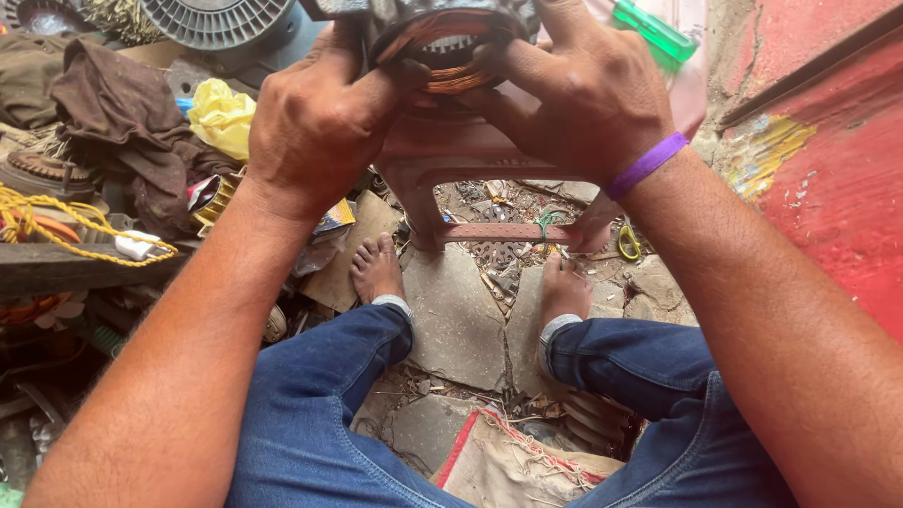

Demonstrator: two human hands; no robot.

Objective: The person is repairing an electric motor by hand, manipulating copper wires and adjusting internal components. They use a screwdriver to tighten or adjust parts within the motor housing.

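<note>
A dark round motor part with copper wire windings [450, 49] rests on a worn pink plastic stool [451, 155] at the top of the head view. My left hand [320, 118] grips its left side with the thumb pressed on the windings. My right hand [583, 89], with a purple band [647, 165] on the wrist, grips the right side, fingers over the rim. The part's upper half is cut off by the frame edge. My bare feet [376, 268] rest on broken stone slabs under the stool.
A green-handled screwdriver [656, 33] lies on the stool at the right. Brown rags [118, 108], a yellow bag [222, 115], yellow cord [56, 226] and a grey fan guard [216, 19] clutter the left. A red wall [828, 188] stands right. A sack [513, 466] lies between my knees.
</note>
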